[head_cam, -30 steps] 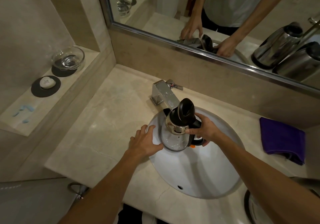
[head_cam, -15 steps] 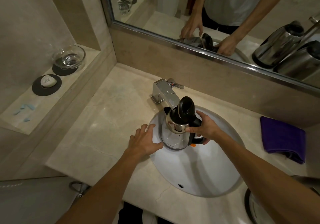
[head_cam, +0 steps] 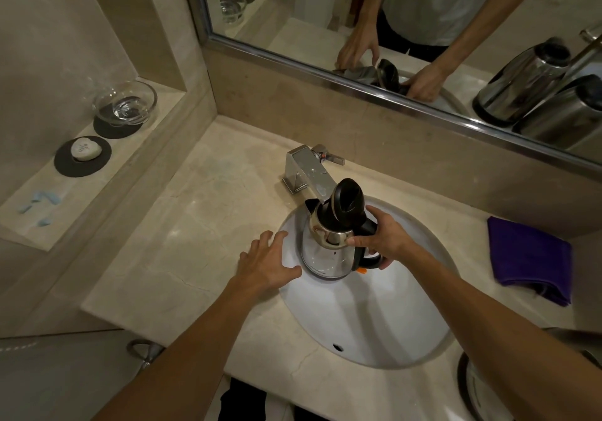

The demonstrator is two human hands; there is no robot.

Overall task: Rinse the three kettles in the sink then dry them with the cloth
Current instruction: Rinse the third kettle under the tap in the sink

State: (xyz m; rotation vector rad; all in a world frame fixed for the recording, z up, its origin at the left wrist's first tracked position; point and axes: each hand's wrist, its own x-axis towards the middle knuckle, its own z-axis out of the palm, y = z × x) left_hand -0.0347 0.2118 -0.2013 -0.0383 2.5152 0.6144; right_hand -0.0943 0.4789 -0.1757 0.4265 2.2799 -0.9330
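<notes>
Under the faucet [head_cam: 306,173] spout, at the back of the sink [head_cam: 374,323]: holding the kettle [head_cam: 327,251] upright, lid tipped open, with the right hand [head_cam: 387,238], fingers [head_cam: 358,241] curling round the black handle. Resting the left hand [head_cam: 265,266] on the sink rim, spread and loose, grasping nothing, thumb just beside the kettle's base. Judging the steel body stiff, smooth, probably slippery once wet and heavier when filling, so favouring the handle, a palm steadying the wall. Seeing no water running; not being able to tell what the kettle holds.
</notes>
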